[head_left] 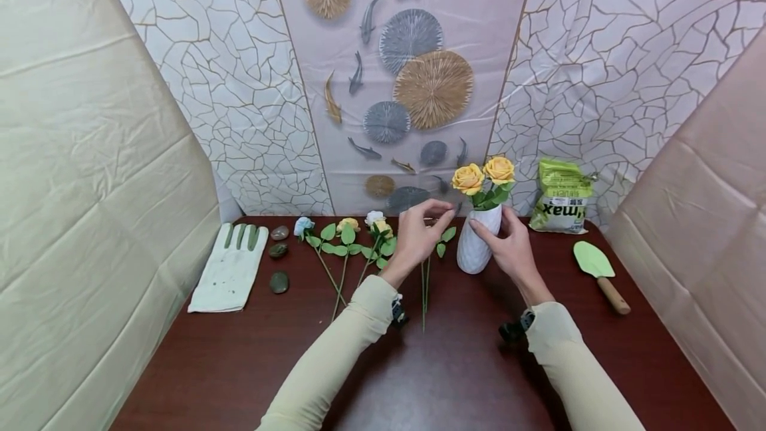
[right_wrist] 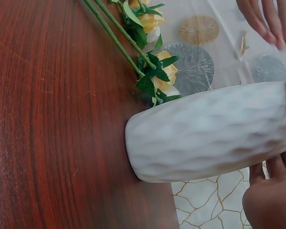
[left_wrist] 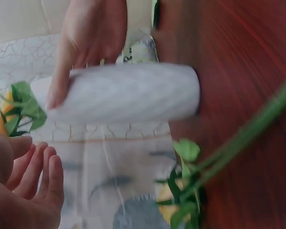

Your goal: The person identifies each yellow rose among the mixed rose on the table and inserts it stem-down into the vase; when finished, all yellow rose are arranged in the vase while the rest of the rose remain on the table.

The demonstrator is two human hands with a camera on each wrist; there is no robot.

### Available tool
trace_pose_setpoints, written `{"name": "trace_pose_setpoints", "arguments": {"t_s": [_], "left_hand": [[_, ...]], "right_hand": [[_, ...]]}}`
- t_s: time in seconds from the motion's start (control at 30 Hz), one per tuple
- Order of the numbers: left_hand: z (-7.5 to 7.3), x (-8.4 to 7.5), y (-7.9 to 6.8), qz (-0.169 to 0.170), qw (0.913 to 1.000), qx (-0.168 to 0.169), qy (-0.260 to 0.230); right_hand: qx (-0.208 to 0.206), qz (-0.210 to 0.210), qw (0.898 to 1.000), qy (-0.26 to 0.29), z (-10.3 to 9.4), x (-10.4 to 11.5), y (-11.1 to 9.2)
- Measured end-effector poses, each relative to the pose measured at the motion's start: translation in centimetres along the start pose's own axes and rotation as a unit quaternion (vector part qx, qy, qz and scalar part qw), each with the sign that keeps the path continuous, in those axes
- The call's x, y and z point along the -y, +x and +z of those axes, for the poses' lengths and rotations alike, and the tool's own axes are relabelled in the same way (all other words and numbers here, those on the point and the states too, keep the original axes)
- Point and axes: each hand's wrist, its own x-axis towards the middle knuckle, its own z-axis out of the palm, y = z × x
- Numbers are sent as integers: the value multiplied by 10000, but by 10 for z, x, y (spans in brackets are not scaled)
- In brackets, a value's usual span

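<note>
A white textured vase [head_left: 477,245] stands on the table at centre right, two yellow roses [head_left: 483,176] with green leaves rising from its mouth. My right hand [head_left: 507,245] grips it near the rim, thumb on the near side and fingers round the back. In the right wrist view the vase [right_wrist: 209,131] shows its base down at the tabletop. Left of the rim hovers my left hand [head_left: 421,228], its fingers loosely bent and nothing between them. The left wrist view shows those fingers [left_wrist: 45,174] just below the yellow petals and leaves [left_wrist: 24,107].
Several flower stems lie left of the vase, with a blue rose [head_left: 303,225] and a yellow rose [head_left: 347,224] among them. Farther left are stones [head_left: 278,282] and a white glove [head_left: 230,271]. A green bag [head_left: 561,198] and a trowel [head_left: 598,270] occupy the right side.
</note>
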Motion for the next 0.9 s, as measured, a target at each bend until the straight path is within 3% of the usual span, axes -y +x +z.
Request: {"name": "trace_pose_setpoints", "arguments": {"t_s": [0.2,0.5,0.7,0.9], "left_hand": [[-33,19,-18,-171,9996,157,136],[-80,60,-41,-647,9935,283,888],[-103,81,-58,-1214,9809,358,1475],[-120,89,-64,-1505,9717,654,1698]], "right_hand": [[-22,-7,10000,39,-1,-2,-2],[-40,-23,10000,70,-1,0,0],[-11,70,10000,64,1,3,-1],[-31,79,9999,114,1,2,0]]}}
